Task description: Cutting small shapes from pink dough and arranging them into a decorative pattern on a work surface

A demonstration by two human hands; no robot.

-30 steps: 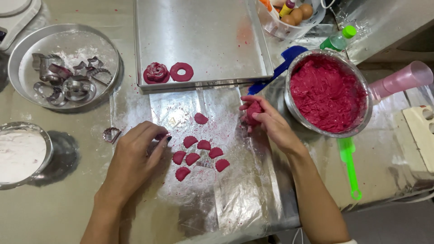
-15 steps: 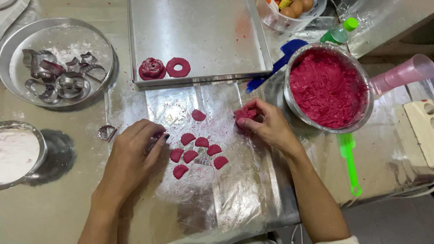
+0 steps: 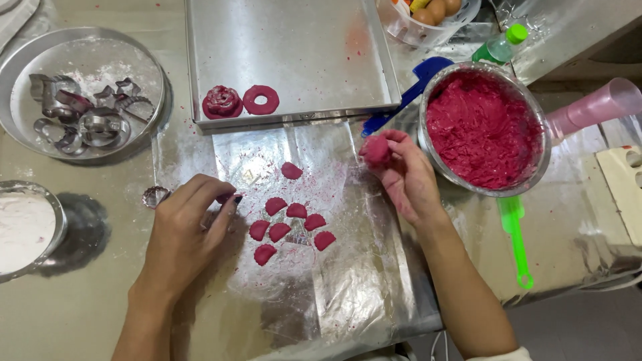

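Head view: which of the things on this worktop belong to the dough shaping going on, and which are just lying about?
In use:
- right hand holding a ball of red dough
- left hand by the small red dough petals
- steel bowl of red dough
- steel baking tray with two shaped red pieces

Lying about:
- round pan of metal cutters
- bowl of white flour
- green spatula
- pink cup

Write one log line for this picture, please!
left hand: flat on foil, shut | right hand: holds pink dough lump | dough petals: between the hands
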